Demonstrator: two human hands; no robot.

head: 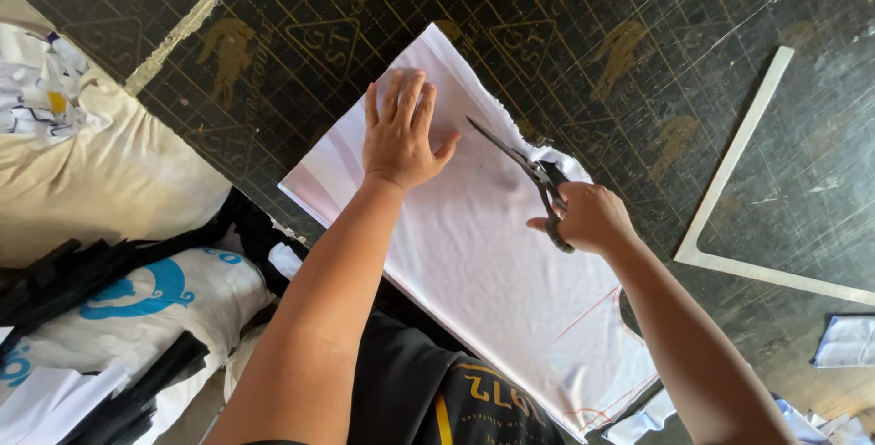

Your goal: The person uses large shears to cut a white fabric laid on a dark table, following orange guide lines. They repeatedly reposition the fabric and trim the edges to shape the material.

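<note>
Dark, scratched cutting table [638, 35] with a faint yellow grid and gold printed figures fills most of the view, and a white folded piece of fabric [474, 253] lies slanted across it, one long edge just over the table's near side. The person's left hand [399, 130] rests flat on the upper part of the cloth, fingers spread and palm down, gripping nothing. The right hand [588, 217] is curled around the handles of a pair of dark metal scissors [519, 167], whose blades point up and to the left over the fabric's ragged upper right edge, slightly parted. A white L-shaped ruler [729, 181] lies on the table to the right, well apart from the cloth. At the left sit a cream stuffed sack [109, 162], a white sack with a blue mark [155, 294] and black strips of material [64, 276]. Red lines show near the fabric's lower corner
</note>
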